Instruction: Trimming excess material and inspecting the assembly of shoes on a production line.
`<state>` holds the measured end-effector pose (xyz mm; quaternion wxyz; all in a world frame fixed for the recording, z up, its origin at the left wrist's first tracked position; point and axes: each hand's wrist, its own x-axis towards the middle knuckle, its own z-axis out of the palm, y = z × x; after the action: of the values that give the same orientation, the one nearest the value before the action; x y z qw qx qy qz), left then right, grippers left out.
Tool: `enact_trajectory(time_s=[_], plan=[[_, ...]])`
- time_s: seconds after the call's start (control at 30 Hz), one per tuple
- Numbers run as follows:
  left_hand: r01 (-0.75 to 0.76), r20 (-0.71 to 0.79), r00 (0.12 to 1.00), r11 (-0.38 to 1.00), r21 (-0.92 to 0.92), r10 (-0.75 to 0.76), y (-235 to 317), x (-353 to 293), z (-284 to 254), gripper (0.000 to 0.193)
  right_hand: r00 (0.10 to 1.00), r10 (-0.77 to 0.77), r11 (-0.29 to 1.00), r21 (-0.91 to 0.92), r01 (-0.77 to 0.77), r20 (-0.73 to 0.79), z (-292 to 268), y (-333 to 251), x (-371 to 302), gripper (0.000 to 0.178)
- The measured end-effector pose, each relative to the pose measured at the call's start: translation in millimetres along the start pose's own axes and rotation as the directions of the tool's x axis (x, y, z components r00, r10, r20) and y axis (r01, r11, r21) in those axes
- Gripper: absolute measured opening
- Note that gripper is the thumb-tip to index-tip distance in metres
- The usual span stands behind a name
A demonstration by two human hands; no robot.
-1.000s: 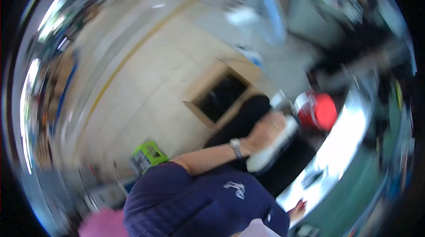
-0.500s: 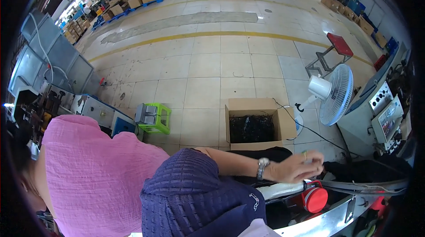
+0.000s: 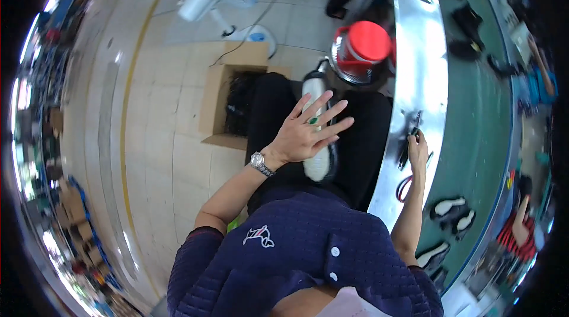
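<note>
My left hand (image 3: 305, 136), with a ring and a wristwatch, is spread open above a black shoe (image 3: 317, 169) on my lap. The shoe's white sole faces up, partly covered by my fingers. On the right, my right hand (image 3: 418, 148) is closed round a small dark tool (image 3: 418, 120) with a thin pointed end, over the shiny metal ledge (image 3: 421, 62). The tool's exact kind is hard to make out. Near that wrist lies a dark and red loop (image 3: 404, 188) on the ledge.
A red-lidded container (image 3: 368, 41) stands beyond my knees. Left of my legs is a cardboard box (image 3: 213, 101) holding black material, with a fan (image 3: 198, 3) behind it. Several shoes (image 3: 450, 207) lie on the green belt (image 3: 474, 157). Other people are at the right edge.
My view has swung right and down, bringing in the ledge, belt and my right hand. My left hand's fingers, loosely curled before, are spread over the shoe. The pink-clothed person is out of view.
</note>
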<state>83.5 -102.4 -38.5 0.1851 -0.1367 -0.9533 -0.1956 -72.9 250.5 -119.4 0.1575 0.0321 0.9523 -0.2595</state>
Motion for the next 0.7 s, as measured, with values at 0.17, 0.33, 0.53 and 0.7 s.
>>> enact_trajectory(time_s=[0.17,0.33,0.53,0.7], plan=[[-0.075,0.135,0.987,0.988,-0.134,0.093,29,76,43,0.046,0.938,0.175,0.384,0.857,-0.345,0.299,-34,-18,-52,0.033],[0.132,0.305,0.952,0.889,-0.439,0.009,-44,144,41,0.038,0.955,0.039,0.438,0.854,-0.28,0.293,-63,-61,-90,0.039],[0.18,0.133,0.978,0.97,-0.161,-0.159,-51,148,58,0.032,0.901,-0.155,0.735,0.657,-0.169,0.405,-84,-106,-84,0.064],[0.423,0.283,0.89,0.881,-0.213,-0.359,-55,156,30,0.039,0.77,-0.301,0.883,0.47,0.001,0.563,-75,-157,-50,0.063]])
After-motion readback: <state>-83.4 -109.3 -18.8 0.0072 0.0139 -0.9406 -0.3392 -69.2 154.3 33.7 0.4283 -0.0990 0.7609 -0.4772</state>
